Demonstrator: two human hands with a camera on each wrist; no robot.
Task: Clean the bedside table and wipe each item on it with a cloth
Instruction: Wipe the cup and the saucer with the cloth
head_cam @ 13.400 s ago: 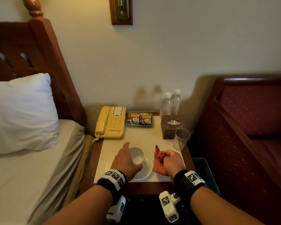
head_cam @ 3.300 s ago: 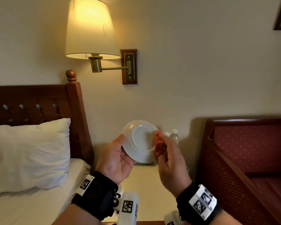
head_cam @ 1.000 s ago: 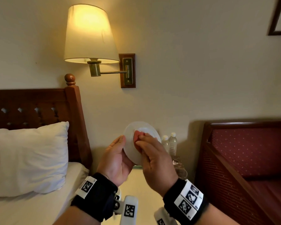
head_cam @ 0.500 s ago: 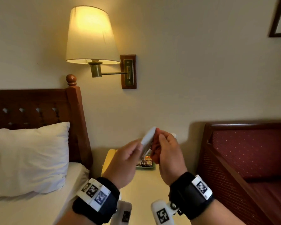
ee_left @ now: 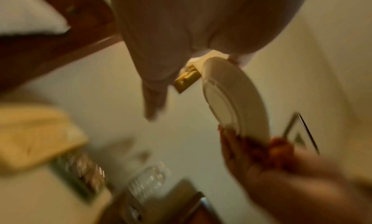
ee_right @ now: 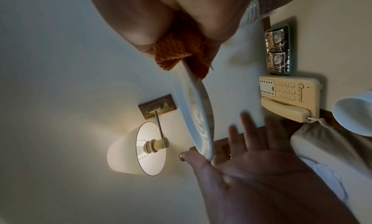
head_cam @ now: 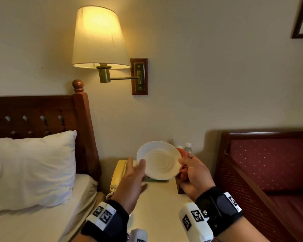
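Above tabletop (head_cam: 157,212), right hand (head_cam: 193,173) pinches saucer (head_cam: 158,160) rim through cloth (head_cam: 182,154); left hand (head_cam: 133,173) spread, probably touching; smooth, breakable, grip by rim.

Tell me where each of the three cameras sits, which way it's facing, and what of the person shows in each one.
Head: worn on the head, facing the wall over the bedside table; both forearms, the left hand and right hand show.
Left wrist: looks along the left hand's open fingers, blurred.
Right wrist: looks along the right hand gripping the orange cloth.
All three share the white saucer; head and right wrist share the lamp and telephone.
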